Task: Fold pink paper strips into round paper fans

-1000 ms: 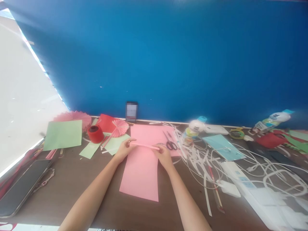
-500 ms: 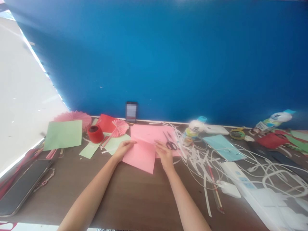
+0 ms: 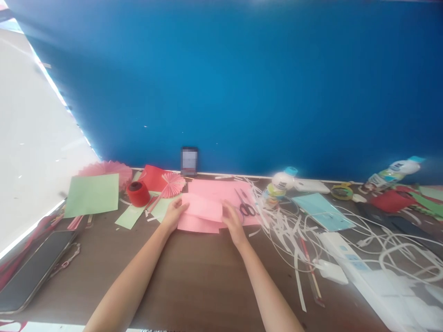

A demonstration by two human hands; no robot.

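Note:
A sheet of pink paper [image 3: 202, 206] is held between my two hands, its upper part bent over toward me. My left hand [image 3: 176, 213] pinches the left edge, and my right hand [image 3: 232, 221] grips the right edge. Under and behind it more pink paper [image 3: 226, 188] lies on the table. Dark-handled scissors [image 3: 246, 208] rest on that paper, just right of my right hand. Left of my left hand are a small pink pleated paper fan [image 3: 173, 183] and pale green paper [image 3: 161, 210].
At left are a red tape roll [image 3: 137, 193], a green sheet [image 3: 92, 194] and a large phone [image 3: 36, 267]. White paper strips [image 3: 285, 228], cables, a bottle [image 3: 278, 186], a blue packet [image 3: 323, 211] and a power strip [image 3: 356, 272] crowd the right. A blue wall [image 3: 221, 92] stands behind.
The pink sheet lay nearly flat with its lower corner toward me; now it is bent over and its lower edge sits farther back. Both hands now grip its side edges.

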